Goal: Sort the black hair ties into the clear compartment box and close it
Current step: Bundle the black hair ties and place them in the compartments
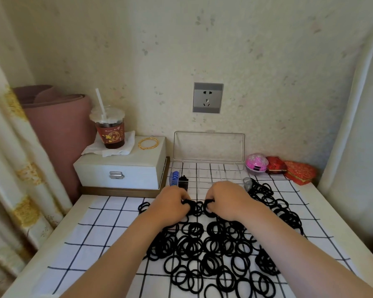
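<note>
The hair ties (213, 250) look like matt, soft black fabric, lying on a smooth white checked cloth (99, 222). The compartment box (209, 147) is glossy clear plastic. Left of it are a shiny gold metal bangle (148, 143) and a crumpled paper napkin (116, 150).

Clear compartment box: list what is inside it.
At its left end the clear compartment box holds blue pieces and a black bundle. The left hand and right hand, gripping hair ties, hide its near edge.
</note>
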`<state>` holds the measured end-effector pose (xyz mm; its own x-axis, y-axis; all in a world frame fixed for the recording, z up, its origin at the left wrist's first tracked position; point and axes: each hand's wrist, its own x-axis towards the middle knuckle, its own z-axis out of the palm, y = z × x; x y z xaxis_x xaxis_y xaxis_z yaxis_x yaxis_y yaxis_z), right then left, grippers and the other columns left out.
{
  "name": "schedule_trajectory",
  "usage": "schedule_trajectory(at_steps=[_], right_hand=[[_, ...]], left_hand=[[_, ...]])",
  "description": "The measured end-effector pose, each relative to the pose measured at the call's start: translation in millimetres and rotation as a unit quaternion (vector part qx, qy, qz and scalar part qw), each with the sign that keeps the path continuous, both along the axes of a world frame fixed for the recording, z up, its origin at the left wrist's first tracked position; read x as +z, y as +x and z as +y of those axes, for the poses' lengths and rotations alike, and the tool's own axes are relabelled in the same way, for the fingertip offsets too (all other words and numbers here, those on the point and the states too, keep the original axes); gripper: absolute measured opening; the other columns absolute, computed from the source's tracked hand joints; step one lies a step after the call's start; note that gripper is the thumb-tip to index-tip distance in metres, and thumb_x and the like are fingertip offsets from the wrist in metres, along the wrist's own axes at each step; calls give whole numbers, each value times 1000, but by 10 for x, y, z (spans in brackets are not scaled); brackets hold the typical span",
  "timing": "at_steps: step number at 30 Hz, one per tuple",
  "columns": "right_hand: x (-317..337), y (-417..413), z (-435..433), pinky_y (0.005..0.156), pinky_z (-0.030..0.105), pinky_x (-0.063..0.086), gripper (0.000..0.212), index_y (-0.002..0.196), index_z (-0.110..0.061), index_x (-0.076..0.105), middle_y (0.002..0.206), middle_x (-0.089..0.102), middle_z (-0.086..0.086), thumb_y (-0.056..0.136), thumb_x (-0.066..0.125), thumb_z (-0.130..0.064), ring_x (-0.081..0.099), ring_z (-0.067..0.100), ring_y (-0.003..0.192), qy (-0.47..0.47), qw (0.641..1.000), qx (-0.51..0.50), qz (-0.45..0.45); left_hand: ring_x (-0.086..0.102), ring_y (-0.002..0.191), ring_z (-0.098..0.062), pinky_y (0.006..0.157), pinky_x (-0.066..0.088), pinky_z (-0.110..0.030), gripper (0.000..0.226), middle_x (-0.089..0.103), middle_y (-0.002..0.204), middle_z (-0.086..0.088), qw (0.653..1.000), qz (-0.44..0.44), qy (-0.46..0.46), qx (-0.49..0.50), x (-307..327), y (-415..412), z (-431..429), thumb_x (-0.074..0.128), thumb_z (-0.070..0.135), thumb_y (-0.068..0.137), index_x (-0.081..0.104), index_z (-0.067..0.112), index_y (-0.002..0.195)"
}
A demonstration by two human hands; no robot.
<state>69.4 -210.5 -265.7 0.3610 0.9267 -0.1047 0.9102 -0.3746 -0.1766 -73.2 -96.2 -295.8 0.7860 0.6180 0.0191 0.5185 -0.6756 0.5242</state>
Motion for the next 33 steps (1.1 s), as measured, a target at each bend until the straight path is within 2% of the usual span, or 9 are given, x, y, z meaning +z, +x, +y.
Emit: schedule_trajectory(at_steps=[3, 8, 13, 15, 19, 26, 29, 31, 33], right_hand=[[53, 114, -11, 74, 28, 57, 19, 97, -27, 77, 88, 73, -9, 92, 60, -20, 67, 11, 81, 44, 993, -28, 109], [102, 123, -22, 55, 13, 46, 18, 101, -21, 78, 67, 67, -13, 93, 62, -16, 62, -4, 55, 106, 962, -66, 241], [260, -74, 5, 57, 25, 49, 17, 106, -10, 76, 71, 72, 8, 91, 70, -12, 65, 17, 64, 135, 850, -66, 504], [286, -176, 17, 54, 23, 52, 20, 107, -6, 73, 75, 72, 13, 88, 73, -7, 67, 19, 66, 127, 828, -59, 543], [246, -257, 36, 53, 25, 57, 21, 104, -6, 71, 87, 75, 25, 84, 78, -9, 71, 22, 67, 124, 842, -91, 517], [168, -213, 63, 60, 37, 61, 7, 87, -18, 71, 70, 74, 15, 85, 70, -11, 68, 23, 55, 148, 905, -142, 373], [176, -275, 70, 48, 26, 54, 10, 84, -22, 66, 64, 71, 6, 83, 67, -13, 64, 14, 44, 155, 932, -134, 297], [172, -307, 77, 50, 28, 58, 7, 84, -23, 67, 65, 70, 3, 83, 69, -16, 65, 13, 46, 161, 942, -119, 269], [175, -286, 74, 59, 35, 62, 6, 90, -19, 72, 72, 73, 8, 85, 72, -16, 69, 17, 54, 158, 931, -106, 312]], left_hand=[[60, 85, -5, 68, 43, -19, 8, 66, 93, 11, 994, -36, -90, 47, 94, -26, 27, 64, 30, 89, 67, 29, 96], [66, 78, -13, 74, 52, -27, 8, 71, 81, 3, 973, -100, -182, 104, 135, -118, 67, 71, 34, 86, 69, 26, 85], [73, 78, -18, 82, 61, -36, 3, 75, 79, 0, 960, -132, -209, 132, 110, -154, 48, 77, 27, 82, 75, 25, 84], [74, 79, -16, 80, 61, -32, 4, 76, 84, -1, 953, -143, -241, 117, 145, -149, 13, 77, 23, 82, 76, 24, 86], [74, 88, -16, 79, 60, -25, 15, 76, 97, -7, 905, -176, -379, 79, 218, -131, -21, 80, 16, 81, 78, 18, 96], [68, 93, -17, 92, 56, -34, 30, 71, 97, -10, 808, -187, -559, 16, 293, -174, -5, 62, 23, 96, 69, 2, 117], [66, 110, -13, 98, 53, -31, 34, 72, 116, -3, 839, -168, -517, -27, 257, -168, -35, 69, 31, 91, 71, 12, 119], [67, 111, -13, 95, 54, -27, 33, 72, 118, -4, 853, -176, -491, -9, 227, -158, -44, 70, 24, 90, 70, 12, 121], [68, 108, -16, 92, 55, -26, 28, 72, 116, -8, 854, -191, -483, 20, 205, -156, -18, 67, 17, 92, 70, 11, 120]])
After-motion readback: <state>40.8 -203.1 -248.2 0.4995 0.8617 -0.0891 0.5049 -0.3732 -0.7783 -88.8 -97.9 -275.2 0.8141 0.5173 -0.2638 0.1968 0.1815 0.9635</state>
